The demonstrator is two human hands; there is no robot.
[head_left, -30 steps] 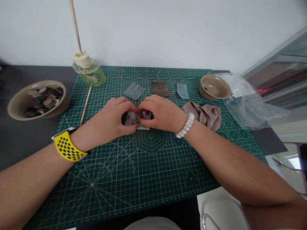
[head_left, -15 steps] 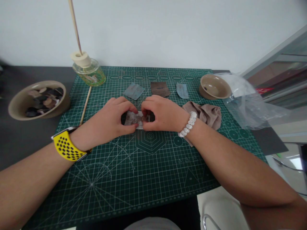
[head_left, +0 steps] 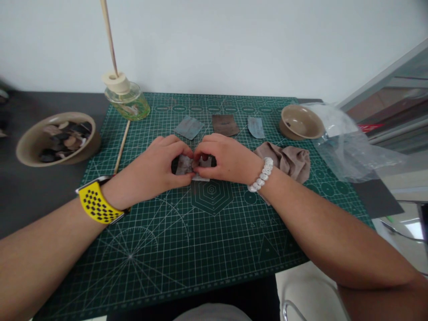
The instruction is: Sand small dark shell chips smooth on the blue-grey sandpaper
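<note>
Over the middle of the cutting mat [head_left: 157, 267], both hands meet at a small worn grey-brown sheet [head_left: 184, 164], which looks like sandpaper. The thumb and fingers of my left hand [head_left: 163, 162] grip its left part from the near and far edges. My right hand [head_left: 225, 158] is closed in a pinch at the sheet's middle; a small brownish piece [head_left: 194, 164] shows between the fingertips, too small to name surely. Beyond the hands lie a grey-blue square [head_left: 189, 127], a brown square [head_left: 225, 125] and a narrower grey-blue piece [head_left: 256, 128].
A bowl [head_left: 26, 145] of dark and brown flat pieces stands at left, near a reed diffuser bottle [head_left: 129, 102] and a thin stick [head_left: 122, 147]. On the right are a smaller bowl [head_left: 301, 117], a crumpled brown cloth [head_left: 290, 160] and a clear plastic bag [head_left: 357, 151].
My right fingertips have moved slightly left along the sheet, closer to my left fingers. More of the sheet shows to their right. The whole view has shifted a little.
</note>
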